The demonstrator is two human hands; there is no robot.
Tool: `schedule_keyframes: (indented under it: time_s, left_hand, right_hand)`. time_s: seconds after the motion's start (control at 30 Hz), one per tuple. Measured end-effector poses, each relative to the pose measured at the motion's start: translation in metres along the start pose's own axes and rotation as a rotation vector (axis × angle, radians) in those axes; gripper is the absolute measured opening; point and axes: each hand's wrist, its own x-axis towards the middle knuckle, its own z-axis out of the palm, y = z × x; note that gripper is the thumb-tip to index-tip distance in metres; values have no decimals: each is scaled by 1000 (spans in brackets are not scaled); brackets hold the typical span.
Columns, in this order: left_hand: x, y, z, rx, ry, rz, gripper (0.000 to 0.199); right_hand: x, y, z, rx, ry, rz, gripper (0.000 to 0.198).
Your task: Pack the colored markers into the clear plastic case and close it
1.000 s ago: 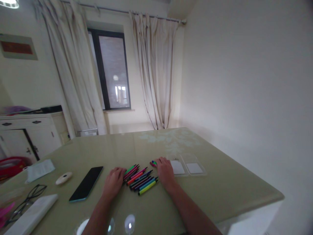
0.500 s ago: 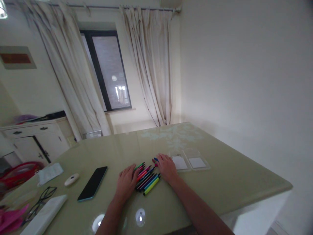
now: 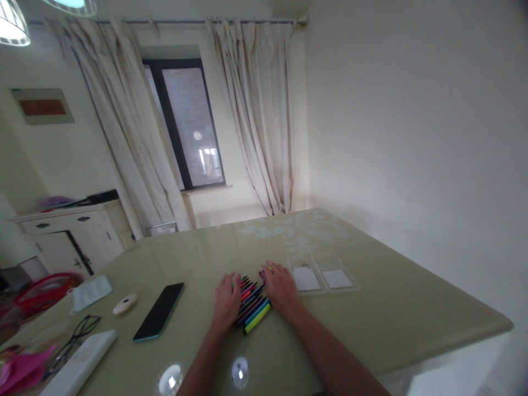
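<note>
A bunch of felt-tip pens in many colours lies slantwise on the table between my hands, a yellow one nearest to me. My left hand rests along the left side of the bunch, open, its fingers stretched forward and its thumb side against the pens. My right hand lies at the right ends of the pens, open, with its fingers reaching over them. A bit of yellow and dark pen shows by its fingertips. What lies under the right palm is hidden. Beyond that hand is a clear, opened plastic case with white cards.
On the left of the green table lie a black phone, a round white object, a face mask, glasses, a long white box and something pink. A red basket stands beyond the edge.
My left hand has moved right and forward, closer against the pens, covering more of their left ends. The right hand has stayed by their right ends. The view has shifted slightly.
</note>
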Motion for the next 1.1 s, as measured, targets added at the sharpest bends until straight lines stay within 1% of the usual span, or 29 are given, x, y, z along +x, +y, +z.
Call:
schedule_keyframes:
  time_s: [0.17,0.23,0.27,0.3,0.4,0.5,0.57,0.63,0.7,0.8,0.93,1.03,1.1]
  left_hand:
    - [9,5,-12,-144,53,-64,69]
    - [2,8,-17,-164,74,-68,69]
    - [-4,11,-18,-147,77,-49,68]
    - [-12,15,-18,-122,75,-24,68]
    - [-41,31,-15,131,4,143,73]
    - [-61,47,-8,335,-78,208,90]
    - [-65,53,-6,414,-134,207,98]
    - [-62,54,-6,456,-182,190,96]
    - [-55,47,-9,478,-203,184,90]
    - [-40,31,-14,494,-198,192,88]
    - [-16,11,-17,453,-184,199,89]
    - [-3,5,-14,396,-168,207,88]
    - [-1,3,-14,347,-115,233,86]
  right_hand:
    - [-2,10,-1,-52,-16,84,44]
    - [-2,15,-2,-53,-21,114,46]
    - [-2,17,-3,-48,-17,124,45]
    - [-1,18,-4,-41,-14,129,45]
    - [5,16,-6,-8,-23,101,41]
    - [16,9,-9,10,-89,-7,35]
    - [25,5,-9,-24,-169,-72,30]
    - [32,5,-8,-66,-234,-82,27]
    - [36,8,-5,-86,-252,-51,27]
    - [32,14,-2,-86,-233,-15,27]
    - [20,17,0,-76,-212,-11,26]
    - [15,14,-3,-67,-191,-18,28]
    - [15,13,-7,-59,-157,-4,29]
